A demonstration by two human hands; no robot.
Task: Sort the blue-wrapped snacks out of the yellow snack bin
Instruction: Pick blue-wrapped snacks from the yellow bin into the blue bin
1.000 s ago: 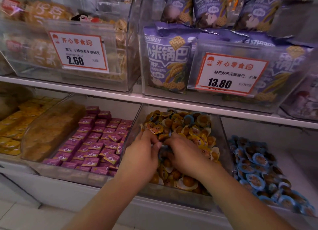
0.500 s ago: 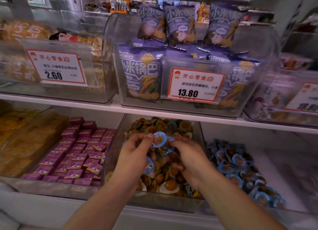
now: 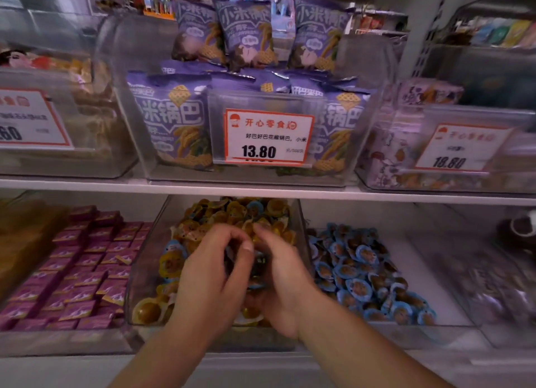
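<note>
Blue-wrapped snacks (image 3: 174,249) lie scattered through the yellow snack bin (image 3: 298,228), the clear tub at the middle of the lower shelf, and everything else is best placed from that tub. Left of it sit the rows of purple packets (image 3: 84,268). Just inside its left wall one blue-rimmed piece rests on top of the yellow snacks (image 3: 232,210), and another shows near the back of the heap. Over the middle of the tub the left hand (image 3: 207,283) is curled, thumb and forefinger closing toward each other around something small; blur makes it hard to say what. Touching it, the right hand (image 3: 282,283) cups a small cluster of pieces, a blue edge visible at their lower side. Right of the tub lies the tray of blue snacks (image 3: 362,274), the likely place for the strays. These pieces look light and small, with a flat foil rim round a firmer cup; the film is probably slick, so pinching the rim between thumb and forefinger seems surer than squeezing the cup.
</note>
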